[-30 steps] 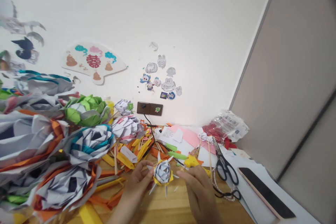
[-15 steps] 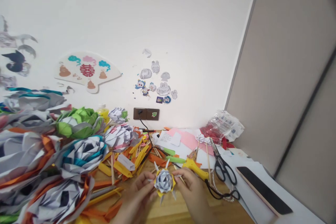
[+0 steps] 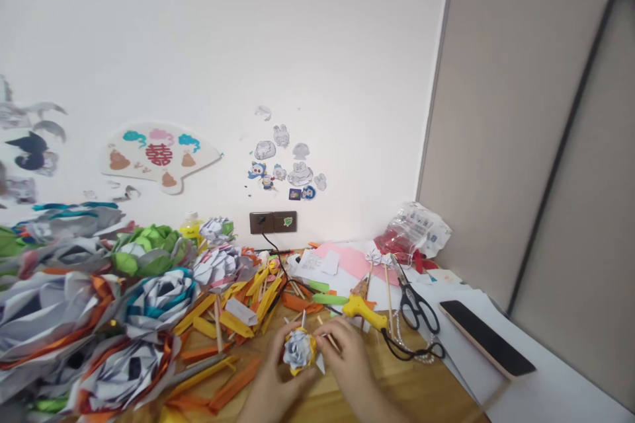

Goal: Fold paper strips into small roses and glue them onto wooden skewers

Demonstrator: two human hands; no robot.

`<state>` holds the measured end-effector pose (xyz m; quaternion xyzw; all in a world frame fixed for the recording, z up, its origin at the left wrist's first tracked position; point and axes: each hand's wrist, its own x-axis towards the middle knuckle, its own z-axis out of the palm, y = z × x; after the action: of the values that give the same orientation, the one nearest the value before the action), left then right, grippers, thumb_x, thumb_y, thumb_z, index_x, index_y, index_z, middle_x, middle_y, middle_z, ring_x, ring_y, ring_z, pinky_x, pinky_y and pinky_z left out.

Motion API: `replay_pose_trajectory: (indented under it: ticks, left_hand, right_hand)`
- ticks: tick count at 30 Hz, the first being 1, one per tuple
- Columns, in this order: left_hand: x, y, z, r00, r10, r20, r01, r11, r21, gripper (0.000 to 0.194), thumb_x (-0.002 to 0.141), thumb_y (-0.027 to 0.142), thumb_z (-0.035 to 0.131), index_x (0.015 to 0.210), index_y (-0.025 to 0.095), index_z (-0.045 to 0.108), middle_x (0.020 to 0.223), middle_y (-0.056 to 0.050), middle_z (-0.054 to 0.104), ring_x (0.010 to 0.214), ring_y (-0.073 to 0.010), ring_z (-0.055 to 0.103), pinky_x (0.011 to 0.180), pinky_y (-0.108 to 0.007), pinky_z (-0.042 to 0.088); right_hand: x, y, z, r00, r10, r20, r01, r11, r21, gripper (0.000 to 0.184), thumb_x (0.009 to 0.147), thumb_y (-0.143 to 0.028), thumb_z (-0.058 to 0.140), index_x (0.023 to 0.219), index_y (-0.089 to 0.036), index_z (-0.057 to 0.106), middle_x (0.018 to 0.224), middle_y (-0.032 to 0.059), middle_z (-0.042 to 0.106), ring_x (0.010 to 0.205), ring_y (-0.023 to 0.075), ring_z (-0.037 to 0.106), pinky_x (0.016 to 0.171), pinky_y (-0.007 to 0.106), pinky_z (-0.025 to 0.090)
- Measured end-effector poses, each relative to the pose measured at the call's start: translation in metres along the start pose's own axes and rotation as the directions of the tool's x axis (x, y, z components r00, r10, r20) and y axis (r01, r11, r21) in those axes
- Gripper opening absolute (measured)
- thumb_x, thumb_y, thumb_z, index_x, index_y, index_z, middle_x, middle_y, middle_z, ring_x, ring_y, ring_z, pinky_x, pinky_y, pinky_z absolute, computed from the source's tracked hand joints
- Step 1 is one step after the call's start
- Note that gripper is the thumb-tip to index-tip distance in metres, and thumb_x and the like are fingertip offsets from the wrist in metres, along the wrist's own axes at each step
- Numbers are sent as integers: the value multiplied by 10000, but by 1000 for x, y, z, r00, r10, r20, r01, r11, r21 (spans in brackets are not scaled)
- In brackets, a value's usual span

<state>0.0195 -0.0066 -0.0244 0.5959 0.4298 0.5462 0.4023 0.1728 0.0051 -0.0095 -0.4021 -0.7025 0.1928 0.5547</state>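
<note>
Underside of the small paper flower (image 3: 298,350) is hidden by the left hand (image 3: 278,367); that hand's far fingers are mostly out of sight too. Can't tell if right hand (image 3: 342,353) fingertips pinch a petal or just touch it. Both forearms cut off at bottom edge, bench (image 3: 411,383) as well. Big paper flowers (image 3: 44,314) run off the left edge, lower-left ones blurred. Writing on the paper slip (image 3: 310,260) and print on the plastic bag (image 3: 419,228) too small to read.

Red 囍 (image 3: 159,154) on white fan-shaped board (image 3: 194,170); bag (image 3: 425,227) print illegible.
</note>
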Motion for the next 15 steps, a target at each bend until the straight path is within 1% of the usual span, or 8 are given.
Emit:
replay_pose_trajectory:
  ticks: [2,4,7,11,15]
  left_hand:
    - [0,4,-1,996,38,-77,-32,996,87,510,549,282,736,1014,185,553,1005,-98,637,950,-274,588,870,-393,450]
    - [0,9,-3,991,92,-101,-74,984,163,449,537,230,730,960,182,590,961,-91,653,937,-281,588,865,-393,446]
    - [0,18,-7,988,127,-83,-108,973,203,380,548,213,727,915,182,631,924,-93,674,910,-291,600,834,-381,460]
    - [-2,23,-9,986,159,-54,-144,967,212,355,561,212,729,908,194,658,960,-95,685,960,-307,591,859,-385,448]
    - [-3,24,-7,981,186,-47,-165,943,288,363,594,216,703,950,185,636,966,-92,681,930,-284,603,841,-369,452]
  right_hand:
    - [-2,1,5,1000,2,-16,-1,999,36,109,758,-168,550,710,-180,647,717,38,631,704,176,586,640,248,433]
    - [-4,2,8,999,9,-46,-5,997,76,118,765,-181,545,704,-174,645,707,39,633,697,176,586,637,252,439]
    - [-5,1,12,996,40,-82,-30,993,113,120,768,-197,547,704,-167,644,702,40,640,701,179,587,650,265,447]
    - [-6,-3,13,994,73,-79,-62,989,131,125,763,-204,549,695,-162,646,703,40,643,705,178,587,652,269,451]
    - [-8,-2,11,992,107,-65,-96,984,148,150,771,-255,553,718,-167,663,727,46,649,717,180,596,645,265,454]
